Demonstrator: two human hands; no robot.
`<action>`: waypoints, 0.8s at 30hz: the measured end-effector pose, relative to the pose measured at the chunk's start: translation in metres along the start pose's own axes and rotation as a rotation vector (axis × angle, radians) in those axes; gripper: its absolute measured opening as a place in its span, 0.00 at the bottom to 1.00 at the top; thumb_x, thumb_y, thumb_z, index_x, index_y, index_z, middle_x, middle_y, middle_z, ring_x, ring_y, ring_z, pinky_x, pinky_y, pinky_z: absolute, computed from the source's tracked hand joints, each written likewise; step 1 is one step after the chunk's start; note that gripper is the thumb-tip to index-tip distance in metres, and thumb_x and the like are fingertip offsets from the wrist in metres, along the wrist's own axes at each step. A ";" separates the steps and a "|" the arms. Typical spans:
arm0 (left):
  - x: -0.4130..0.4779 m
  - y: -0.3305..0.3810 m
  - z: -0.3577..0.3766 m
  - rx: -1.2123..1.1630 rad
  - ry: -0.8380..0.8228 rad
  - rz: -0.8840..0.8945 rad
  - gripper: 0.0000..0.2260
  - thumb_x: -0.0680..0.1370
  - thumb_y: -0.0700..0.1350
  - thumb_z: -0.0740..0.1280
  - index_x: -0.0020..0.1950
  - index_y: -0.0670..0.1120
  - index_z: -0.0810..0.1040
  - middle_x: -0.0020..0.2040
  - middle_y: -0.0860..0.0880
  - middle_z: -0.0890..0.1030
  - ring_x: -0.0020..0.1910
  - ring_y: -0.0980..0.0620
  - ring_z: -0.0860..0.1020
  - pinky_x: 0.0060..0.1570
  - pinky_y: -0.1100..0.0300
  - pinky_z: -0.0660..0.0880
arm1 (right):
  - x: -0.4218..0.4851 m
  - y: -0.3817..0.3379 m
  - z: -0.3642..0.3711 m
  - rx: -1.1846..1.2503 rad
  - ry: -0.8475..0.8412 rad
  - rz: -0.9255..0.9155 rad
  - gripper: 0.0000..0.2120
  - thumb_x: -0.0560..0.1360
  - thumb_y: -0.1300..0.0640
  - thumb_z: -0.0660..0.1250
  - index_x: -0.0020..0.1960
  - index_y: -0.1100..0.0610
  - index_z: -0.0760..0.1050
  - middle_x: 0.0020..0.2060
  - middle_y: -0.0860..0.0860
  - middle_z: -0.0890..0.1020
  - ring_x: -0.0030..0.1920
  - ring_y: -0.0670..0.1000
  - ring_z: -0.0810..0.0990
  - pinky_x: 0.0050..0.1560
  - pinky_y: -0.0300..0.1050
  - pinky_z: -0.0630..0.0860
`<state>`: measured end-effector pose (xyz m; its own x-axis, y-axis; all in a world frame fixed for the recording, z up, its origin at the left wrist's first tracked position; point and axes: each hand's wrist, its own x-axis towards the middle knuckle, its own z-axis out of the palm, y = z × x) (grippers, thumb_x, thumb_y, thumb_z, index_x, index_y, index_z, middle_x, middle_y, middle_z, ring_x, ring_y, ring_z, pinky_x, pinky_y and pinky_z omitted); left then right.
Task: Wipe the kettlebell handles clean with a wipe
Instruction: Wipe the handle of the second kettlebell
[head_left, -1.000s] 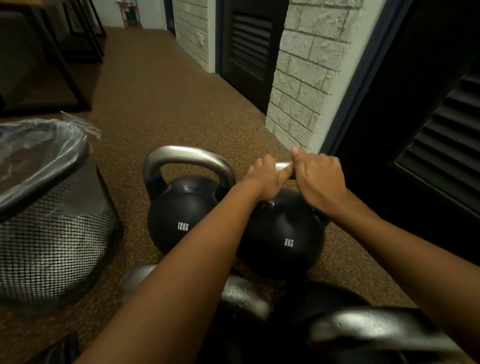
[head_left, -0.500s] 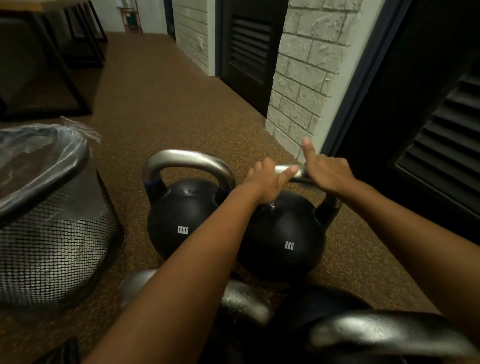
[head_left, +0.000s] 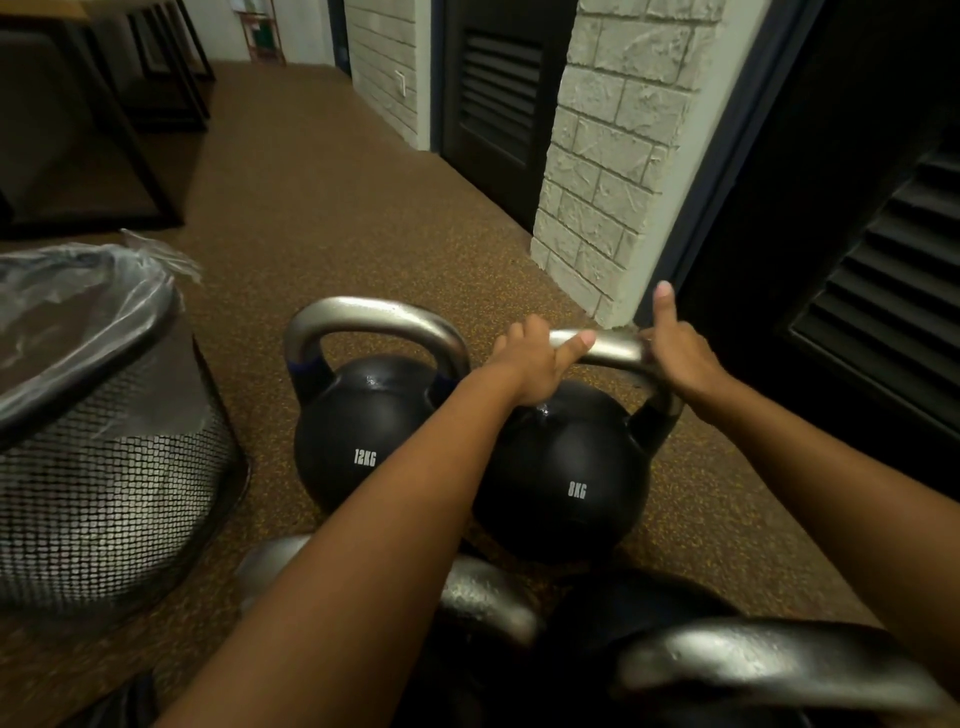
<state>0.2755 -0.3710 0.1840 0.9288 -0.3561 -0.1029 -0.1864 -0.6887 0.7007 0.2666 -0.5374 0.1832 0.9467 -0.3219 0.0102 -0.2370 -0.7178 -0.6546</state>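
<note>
Kettlebell wiping is on the 8KG kettlebell handle (head_left: 613, 348) at the moment. That is the steel loop of the 8KG kettlebell (head_left: 566, 467), which stands on the speckled floor just right of the 12KG kettlebell (head_left: 358, 436). Your left hand (head_left: 524, 364) is wrapped round the left end of the top bar with the thumb laid along the steel, and it has not shifted over the last second. Your right hand (head_left: 680, 358) has moved. A second ago it was pressed against the left one at mid-bar. It has since slid out along the bar to the right-hand bend, fingers curled over the far side and thumb sticking up, so a bare shiny stretch now lies between your hands.

I read this as one wiping stroke across the top bar, steadied by the left hand. No wipe shows; if you hold one, it is hidden under the right palm, so I cannot confirm it. Likely still to do are the right upright, the part under your left hand, and the nearer kettlebell handles (head_left: 753, 665) at the bottom edge.
</note>
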 end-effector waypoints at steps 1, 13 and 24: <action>0.000 0.000 0.000 -0.001 -0.001 0.001 0.29 0.78 0.61 0.53 0.70 0.41 0.59 0.70 0.40 0.61 0.70 0.42 0.59 0.68 0.48 0.59 | 0.002 0.006 0.000 0.117 0.003 0.070 0.42 0.76 0.34 0.34 0.53 0.61 0.78 0.50 0.60 0.78 0.55 0.59 0.76 0.64 0.57 0.67; 0.000 0.001 0.001 -0.015 0.006 0.000 0.29 0.78 0.61 0.53 0.70 0.42 0.58 0.70 0.40 0.61 0.70 0.42 0.60 0.67 0.47 0.59 | -0.017 0.000 0.035 0.272 0.417 0.233 0.33 0.79 0.40 0.36 0.62 0.55 0.73 0.65 0.57 0.71 0.69 0.60 0.63 0.70 0.61 0.52; -0.002 0.001 0.001 0.003 0.017 0.002 0.28 0.79 0.61 0.53 0.70 0.42 0.59 0.70 0.40 0.62 0.69 0.42 0.60 0.67 0.48 0.59 | -0.011 -0.003 -0.014 0.180 -0.132 0.117 0.34 0.80 0.40 0.37 0.59 0.63 0.73 0.56 0.61 0.74 0.56 0.56 0.71 0.60 0.48 0.63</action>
<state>0.2732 -0.3718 0.1845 0.9339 -0.3462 -0.0896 -0.1887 -0.6898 0.6990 0.2538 -0.5404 0.1955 0.9382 -0.3043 -0.1647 -0.3152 -0.5554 -0.7695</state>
